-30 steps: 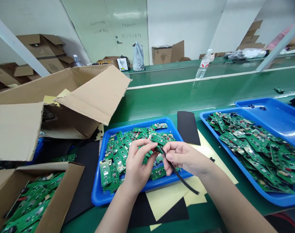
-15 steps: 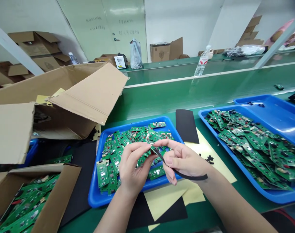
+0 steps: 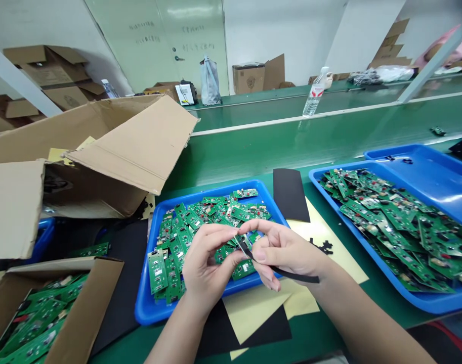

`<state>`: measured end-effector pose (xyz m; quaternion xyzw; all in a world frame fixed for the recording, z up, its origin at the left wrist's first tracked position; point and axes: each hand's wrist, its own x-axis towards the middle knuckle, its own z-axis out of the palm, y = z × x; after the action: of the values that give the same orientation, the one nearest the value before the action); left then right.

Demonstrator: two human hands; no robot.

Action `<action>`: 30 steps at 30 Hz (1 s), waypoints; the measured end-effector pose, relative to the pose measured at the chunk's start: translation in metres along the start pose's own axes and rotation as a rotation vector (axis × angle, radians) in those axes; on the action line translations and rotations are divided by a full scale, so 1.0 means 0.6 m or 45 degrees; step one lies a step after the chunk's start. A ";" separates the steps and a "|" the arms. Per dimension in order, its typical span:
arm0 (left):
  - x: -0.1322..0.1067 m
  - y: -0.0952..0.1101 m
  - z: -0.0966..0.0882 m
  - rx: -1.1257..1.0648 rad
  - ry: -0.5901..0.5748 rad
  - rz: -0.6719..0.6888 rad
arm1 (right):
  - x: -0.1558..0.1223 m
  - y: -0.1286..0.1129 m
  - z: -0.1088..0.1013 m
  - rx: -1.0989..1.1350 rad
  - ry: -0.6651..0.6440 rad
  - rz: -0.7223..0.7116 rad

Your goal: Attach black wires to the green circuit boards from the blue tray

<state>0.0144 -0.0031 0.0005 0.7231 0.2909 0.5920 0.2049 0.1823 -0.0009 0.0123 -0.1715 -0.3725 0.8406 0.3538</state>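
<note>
My left hand [image 3: 208, 263] is closed on a small circuit board [image 3: 239, 239], seen nearly edge-on between thumb and fingers. My right hand [image 3: 287, 247] pinches a narrow black strip [image 3: 299, 276], whose free tail curves back below the palm towards the wrist. The strip's front end lies along the board, with my right index fingertip at the board's upper end. Fingers cover much of the board's surface. Both hands are above a blue tray [image 3: 142, 298] piled with green circuit boards [image 3: 177, 235].
To the right stands another blue tray [image 3: 397, 298] full of boards. Black sheets [image 3: 291, 194] and yellow backing paper [image 3: 340, 242] with small black pieces [image 3: 322, 246] lie between. Cardboard boxes [image 3: 139, 146] crowd the left. A water bottle [image 3: 314, 93] stands on the ledge.
My right thumb and the strip have shifted slightly, and the strip lies closer along the board. The whole view has moved a little; both hands keep their hold.
</note>
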 end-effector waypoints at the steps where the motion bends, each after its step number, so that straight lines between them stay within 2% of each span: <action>1: 0.000 0.001 0.000 -0.016 -0.005 -0.008 | 0.000 -0.001 0.000 -0.022 0.023 -0.016; 7: 0.005 0.011 -0.002 -0.108 -0.101 -0.089 | -0.006 -0.006 0.000 -0.263 0.169 -0.140; 15: 0.011 0.021 0.003 -0.456 -0.155 -0.337 | -0.016 0.000 0.016 -0.808 0.430 -0.587; 21: 0.011 0.025 0.002 -0.712 -0.208 -0.654 | -0.014 0.004 0.016 -1.259 0.530 -0.962; 27: 0.012 0.022 0.004 -0.865 -0.207 -0.821 | -0.013 -0.001 0.019 -1.627 0.620 -1.220; 30: 0.010 0.019 0.003 -0.924 -0.214 -0.882 | -0.013 -0.003 0.018 -1.720 0.600 -1.291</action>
<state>0.0191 -0.0075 0.0116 0.5116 0.2717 0.4919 0.6500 0.1822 -0.0111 0.0210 -0.3271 -0.7391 0.1244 0.5755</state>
